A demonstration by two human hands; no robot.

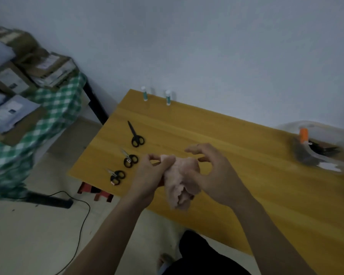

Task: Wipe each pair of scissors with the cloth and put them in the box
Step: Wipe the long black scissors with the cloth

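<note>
The left hand has its grip curled round the top of a bunched pale pink cloth, which hangs above the yellow wooden counter. The right hand rests against the cloth's other side, its fingers spread and loosely bent, gripping nothing.

Left of the hands, three pairs of black-handled scissors lie in a row on the counter: near pair, middle pair, far pair.

A blurred clear box sits at the counter's right end. Two white-and-green tubes stand at the far edge; their labels are too small to read.

Parcels on the checked cloth at left carry illegible labels.
</note>
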